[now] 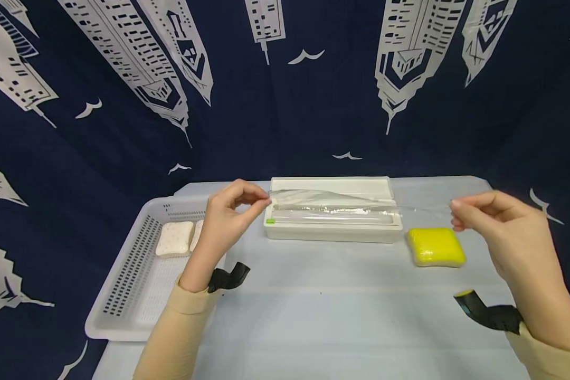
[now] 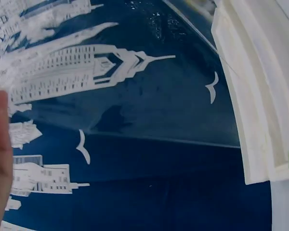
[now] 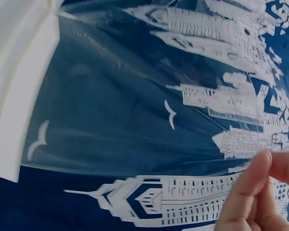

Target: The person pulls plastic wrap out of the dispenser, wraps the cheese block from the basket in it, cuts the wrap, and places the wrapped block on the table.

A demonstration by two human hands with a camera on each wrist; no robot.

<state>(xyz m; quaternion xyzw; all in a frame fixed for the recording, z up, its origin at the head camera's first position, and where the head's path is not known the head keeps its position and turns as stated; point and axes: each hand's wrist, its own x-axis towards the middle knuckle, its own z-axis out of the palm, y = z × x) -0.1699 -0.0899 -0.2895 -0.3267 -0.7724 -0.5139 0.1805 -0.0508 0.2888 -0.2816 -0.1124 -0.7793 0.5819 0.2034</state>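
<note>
A sheet of clear plastic wrap [image 1: 332, 199] stretches between my two hands, above a white wrap dispenser box [image 1: 332, 233]. My left hand [image 1: 235, 211] pinches one corner between thumb and fingertips, left of the box. At the other end my right hand [image 1: 508, 227] pinches the opposite corner, to the right of the box. In the right wrist view the film [image 3: 111, 106] spans from the box edge to the pinched thumb and finger. A clear roll lies inside the box, with a green piece [image 1: 271, 221] at its left end. Below my right hand sits a yellow block [image 1: 436, 247] with a shiny surface.
A white perforated basket [image 1: 123, 269] stands on the left, with two pale speckled blocks [image 1: 174, 239] in it, one partly behind my left hand. A light table [image 1: 337, 316] carries everything. Behind it hangs a dark blue cloth [image 1: 285, 105] printed with white buildings.
</note>
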